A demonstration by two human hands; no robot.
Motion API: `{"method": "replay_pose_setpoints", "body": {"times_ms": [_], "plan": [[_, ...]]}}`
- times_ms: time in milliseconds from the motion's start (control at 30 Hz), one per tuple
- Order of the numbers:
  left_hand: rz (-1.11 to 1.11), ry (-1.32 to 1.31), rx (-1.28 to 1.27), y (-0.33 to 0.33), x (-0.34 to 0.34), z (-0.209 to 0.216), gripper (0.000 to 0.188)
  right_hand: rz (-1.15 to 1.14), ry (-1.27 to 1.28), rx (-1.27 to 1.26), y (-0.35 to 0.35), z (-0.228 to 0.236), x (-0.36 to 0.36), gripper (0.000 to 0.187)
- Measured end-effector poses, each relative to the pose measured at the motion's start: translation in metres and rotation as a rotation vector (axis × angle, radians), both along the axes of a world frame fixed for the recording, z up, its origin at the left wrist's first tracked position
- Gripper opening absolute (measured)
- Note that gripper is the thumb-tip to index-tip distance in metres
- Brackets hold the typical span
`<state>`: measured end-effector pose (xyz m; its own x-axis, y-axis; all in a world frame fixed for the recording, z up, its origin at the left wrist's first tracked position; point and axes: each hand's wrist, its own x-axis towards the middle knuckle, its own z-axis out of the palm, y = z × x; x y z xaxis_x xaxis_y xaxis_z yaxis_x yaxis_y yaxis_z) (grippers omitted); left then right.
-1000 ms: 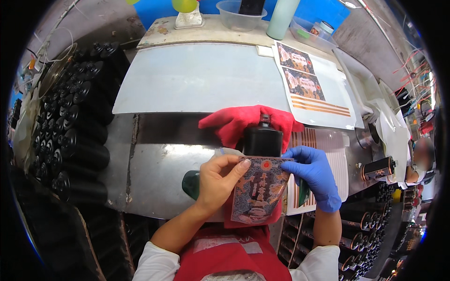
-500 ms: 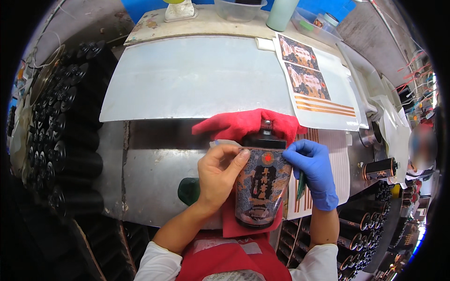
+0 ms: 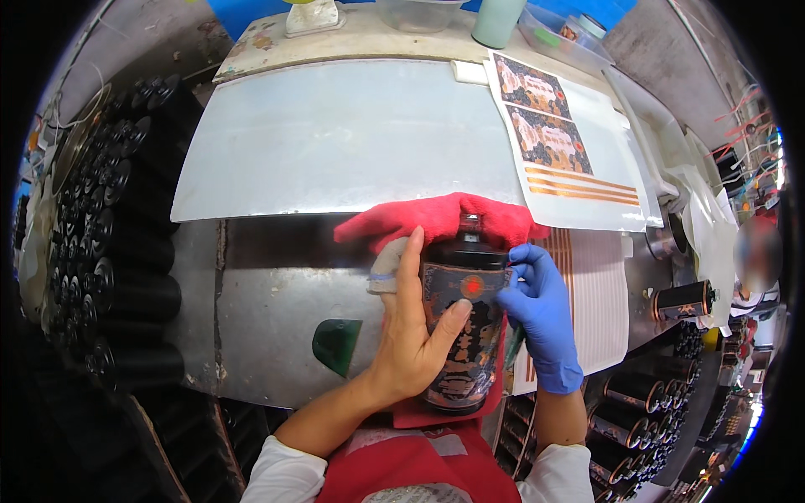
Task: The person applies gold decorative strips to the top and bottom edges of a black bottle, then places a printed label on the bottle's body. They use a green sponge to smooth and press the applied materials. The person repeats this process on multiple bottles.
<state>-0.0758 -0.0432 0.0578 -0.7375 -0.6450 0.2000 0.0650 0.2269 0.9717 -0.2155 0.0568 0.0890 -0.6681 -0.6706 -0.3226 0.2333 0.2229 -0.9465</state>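
Observation:
A black bottle with a narrow neck lies on red cloth, its neck pointing away from me. A dark patterned label with gold lettering and a red dot covers its front. My bare left hand holds the bottle's left side, index finger straight, thumb pressed on the label. A pale cloth finger cover shows beside that index finger. My right hand, in a blue glove, has bent fingertips at the label's upper right edge. A green scraper partly shows under this hand.
A dark green scraper lies on the metal table left of my hand. Printed label sheets are at the far right. Black bottles stack at left and lower right. A red cloth surrounds the bottle's neck.
My left hand has gone from pinching the label's upper left corner to lying along the bottle, thumb on the label. My right fingers moved slightly down and left. The label now follows the bottle's curve.

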Motion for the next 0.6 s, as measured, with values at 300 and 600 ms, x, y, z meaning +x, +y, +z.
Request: {"method": "replay_pose_setpoints", "body": {"times_ms": [300,600], "plan": [[0.021,0.007,-0.040,0.002,-0.012,-0.001,0.072,-0.049,-0.172,-0.128,-0.006,-0.020,-0.005,0.044],[0.077,-0.032,-0.085,0.004,-0.015,0.001,0.072,-0.081,-0.091,-0.131,-0.014,-0.023,-0.006,0.031]]}}
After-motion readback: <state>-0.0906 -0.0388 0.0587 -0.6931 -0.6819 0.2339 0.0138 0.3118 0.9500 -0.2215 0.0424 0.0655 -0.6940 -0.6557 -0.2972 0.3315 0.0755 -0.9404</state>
